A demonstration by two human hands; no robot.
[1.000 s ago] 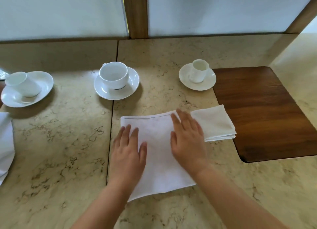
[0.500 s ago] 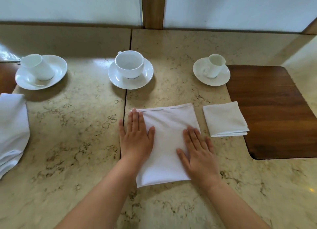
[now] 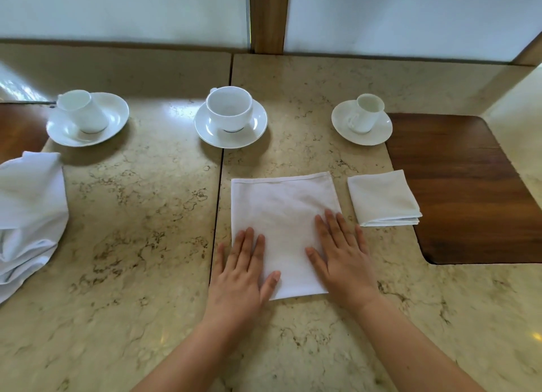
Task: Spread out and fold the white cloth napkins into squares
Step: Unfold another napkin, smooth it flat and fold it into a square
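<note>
A white cloth napkin (image 3: 283,212) lies folded into a rectangle on the marble table, straight in front of me. My left hand (image 3: 245,270) presses flat on its near left corner, fingers straight. My right hand (image 3: 341,252) presses flat on its near right edge, fingers spread. A smaller napkin folded into a square (image 3: 382,198) lies just to the right, partly on the wood inlay. At the far left a loose pile of unfolded white napkins (image 3: 28,212) sits bunched up.
Three white cups stand on saucers along the back: left (image 3: 85,117), middle (image 3: 230,114), right (image 3: 363,117). A dark wood inlay (image 3: 469,186) fills the table's right side. A seam (image 3: 218,198) splits the marble slabs. Wall panels rise behind.
Both hands have slid toward me along the napkin, from its middle down to its near corners. The napkin lies flatter and no longer overlaps the small folded square.
</note>
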